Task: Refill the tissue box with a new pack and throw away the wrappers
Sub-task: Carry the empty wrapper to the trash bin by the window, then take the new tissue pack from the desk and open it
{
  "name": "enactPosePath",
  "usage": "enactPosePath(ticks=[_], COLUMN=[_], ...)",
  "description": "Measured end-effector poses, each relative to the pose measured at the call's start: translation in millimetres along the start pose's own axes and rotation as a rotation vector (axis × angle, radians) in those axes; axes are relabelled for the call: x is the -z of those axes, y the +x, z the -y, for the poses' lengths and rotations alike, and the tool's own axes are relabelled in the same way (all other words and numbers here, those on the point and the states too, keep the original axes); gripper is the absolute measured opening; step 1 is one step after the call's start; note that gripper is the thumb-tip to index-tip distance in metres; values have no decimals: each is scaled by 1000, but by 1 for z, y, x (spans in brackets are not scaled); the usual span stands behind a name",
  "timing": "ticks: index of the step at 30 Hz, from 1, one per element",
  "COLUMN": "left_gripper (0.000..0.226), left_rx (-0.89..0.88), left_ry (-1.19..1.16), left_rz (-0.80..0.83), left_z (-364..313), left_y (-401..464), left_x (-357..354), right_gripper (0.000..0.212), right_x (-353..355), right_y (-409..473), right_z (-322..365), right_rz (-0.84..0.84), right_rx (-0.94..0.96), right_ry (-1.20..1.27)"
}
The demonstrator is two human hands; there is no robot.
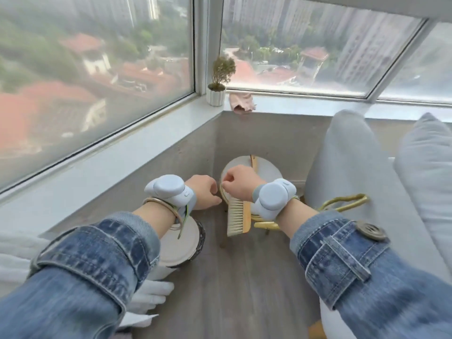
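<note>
— Seemingly early, then: where does the refill stand?

— Both hands are out over a small round side bench (269, 167) in a window corner. The left hand (204, 192) and right hand (238, 183) are each curled into a loose fist, knuckles nearly meeting. Whether either grip is clamped on anything, I cannot tell; the fingers face away from the camera.

— And the tissue box?

— None is plainly visible. A brush (237, 216) with pale bristles lies on the bench under the right wrist, and a round white lidded container (182, 243) sits on the floor below the left forearm; it may be a bin, though that is a guess.

— Any sign of the new pack or wrappers?

— White, soft-looking material (151, 294) lies at the lower left edge, partly hidden by the denim sleeve. It could be tissue or wrapping; too blurred to say.

— So what remains?

— By my reading, nearly everything: no box seen open, no pack seen loaded, no wrapper seen discarded.
</note>
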State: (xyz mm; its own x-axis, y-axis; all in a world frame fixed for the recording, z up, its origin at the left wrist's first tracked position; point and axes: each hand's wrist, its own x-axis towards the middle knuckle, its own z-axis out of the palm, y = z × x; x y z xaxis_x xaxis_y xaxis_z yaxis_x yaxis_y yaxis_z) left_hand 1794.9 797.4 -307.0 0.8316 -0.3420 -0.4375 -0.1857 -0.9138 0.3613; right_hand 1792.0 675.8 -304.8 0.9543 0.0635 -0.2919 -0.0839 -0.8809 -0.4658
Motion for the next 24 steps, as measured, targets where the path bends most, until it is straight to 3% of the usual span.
enactPosePath(ticks=[9, 17, 24], left_gripper=[40, 33, 33], left_rx=[-246, -761, -1146], left_ry=[154, 472, 669], left_rz=[-20, 136, 227], left_z=[-134, -306, -416], left_y=[-65, -194, -309], left_x=[-27, -163, -256], right_gripper=[29, 29, 35], right_x=[43, 26, 1], right_y=[-155, -397, -579], right_z=[-72, -176, -222], right_rz=[-210, -346, -580], right_rx=[-180, -551, -931], right_ry=[29, 57, 264])
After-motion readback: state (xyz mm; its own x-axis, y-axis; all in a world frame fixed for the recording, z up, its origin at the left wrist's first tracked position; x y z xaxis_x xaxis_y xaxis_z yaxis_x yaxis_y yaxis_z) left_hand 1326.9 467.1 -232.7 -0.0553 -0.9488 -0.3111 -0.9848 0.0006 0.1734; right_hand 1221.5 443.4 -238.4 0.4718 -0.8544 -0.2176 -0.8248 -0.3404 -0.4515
